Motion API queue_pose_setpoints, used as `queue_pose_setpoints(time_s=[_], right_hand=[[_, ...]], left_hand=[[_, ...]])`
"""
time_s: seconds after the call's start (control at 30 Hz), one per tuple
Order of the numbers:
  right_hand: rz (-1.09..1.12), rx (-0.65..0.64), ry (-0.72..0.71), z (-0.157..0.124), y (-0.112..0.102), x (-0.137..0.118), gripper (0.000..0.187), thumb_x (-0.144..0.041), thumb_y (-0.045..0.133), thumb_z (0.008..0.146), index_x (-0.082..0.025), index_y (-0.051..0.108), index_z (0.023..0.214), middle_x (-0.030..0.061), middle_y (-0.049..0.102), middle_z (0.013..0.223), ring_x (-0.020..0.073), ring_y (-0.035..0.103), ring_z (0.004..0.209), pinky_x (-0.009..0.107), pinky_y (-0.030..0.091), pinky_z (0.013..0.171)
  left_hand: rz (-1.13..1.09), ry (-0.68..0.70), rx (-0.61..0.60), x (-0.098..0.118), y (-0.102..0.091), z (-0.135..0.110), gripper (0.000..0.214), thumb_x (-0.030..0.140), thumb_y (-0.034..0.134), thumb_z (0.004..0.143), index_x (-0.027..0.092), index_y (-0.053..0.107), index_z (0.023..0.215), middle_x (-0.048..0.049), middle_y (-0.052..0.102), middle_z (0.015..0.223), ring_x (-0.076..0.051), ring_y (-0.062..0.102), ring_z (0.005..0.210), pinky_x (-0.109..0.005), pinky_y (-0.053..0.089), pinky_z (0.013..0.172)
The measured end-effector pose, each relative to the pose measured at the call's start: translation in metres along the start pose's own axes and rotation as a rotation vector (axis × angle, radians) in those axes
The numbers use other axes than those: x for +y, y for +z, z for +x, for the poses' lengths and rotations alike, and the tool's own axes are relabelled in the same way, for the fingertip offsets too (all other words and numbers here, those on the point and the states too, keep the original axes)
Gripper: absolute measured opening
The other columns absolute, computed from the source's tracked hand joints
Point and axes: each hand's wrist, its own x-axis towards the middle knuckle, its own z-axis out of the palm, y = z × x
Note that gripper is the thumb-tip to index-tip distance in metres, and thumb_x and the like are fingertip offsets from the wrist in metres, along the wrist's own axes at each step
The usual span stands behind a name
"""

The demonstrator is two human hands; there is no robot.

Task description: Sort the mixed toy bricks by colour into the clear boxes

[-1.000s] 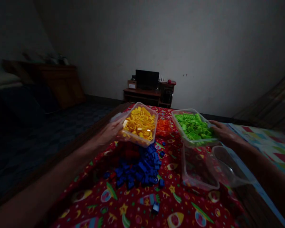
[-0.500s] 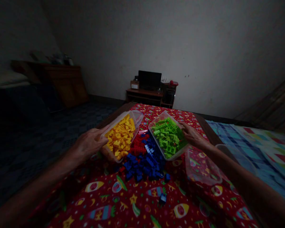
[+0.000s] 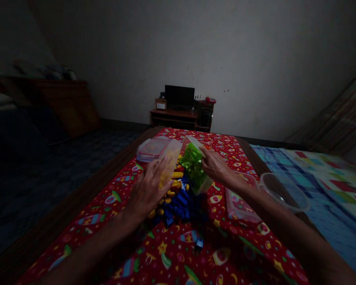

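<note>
My left hand grips a clear plastic container tipped steeply to the right, its wall facing me. Yellow bricks spill from it over the pile. Gripped in my right hand is a second clear container, tilted to the left, with green bricks sliding toward its lower side. Between and below both lies a heap of blue bricks on the red patterned tablecloth. One loose blue brick sits nearer me. Red bricks are mostly hidden under the yellow ones.
Stacked lids lie left of the containers. On the right are a clear lid and an oval clear container at the table's edge. A bed stands to the right; a desk with a monitor is against the wall.
Both containers have tipped inward toward each other. Yellow bricks have poured onto the heap, and the green ones have shifted down. The stacked lids on the left now show more fully.
</note>
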Motion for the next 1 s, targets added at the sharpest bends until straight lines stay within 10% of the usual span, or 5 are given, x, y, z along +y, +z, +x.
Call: queue_pose_setpoints(time_s=[0.13,0.47,1.0], right_hand=[[0.023,0.064,-0.033,-0.017,-0.002,-0.016,0.046,-0.024,0.043,0.086,-0.013,0.048,0.131,0.0141,0.061,0.111,0.0233,0.055,0.097,0.033,0.042,0.082],[-0.165,0.192,0.040,-0.015,0.020,-0.041,0.051,-0.013,0.042,0.084,-0.015,0.048,0.134,0.0177,0.058,0.107,0.0291,0.050,0.097,0.044,0.038,0.085],[-0.223,0.229,0.051,-0.013,0.029,-0.046,0.052,-0.005,0.034,0.087,-0.022,0.044,0.135,0.0173,0.055,0.107,0.0278,0.048,0.094,0.043,0.037,0.076]], left_hand=[[-0.052,0.054,0.035,-0.003,0.027,-0.015,0.079,0.035,0.055,0.087,0.020,0.009,0.150,-0.0145,0.040,0.145,-0.029,0.044,0.130,-0.041,0.043,0.102],[-0.146,0.260,0.104,-0.004,0.043,-0.014,0.064,0.038,0.053,0.088,0.017,0.030,0.143,-0.0149,0.049,0.140,-0.029,0.046,0.129,-0.044,0.039,0.107],[-0.120,-0.201,0.251,-0.021,0.004,-0.002,0.063,0.033,0.068,0.075,0.026,0.046,0.133,-0.0046,0.063,0.124,-0.025,0.065,0.099,-0.034,0.052,0.086]])
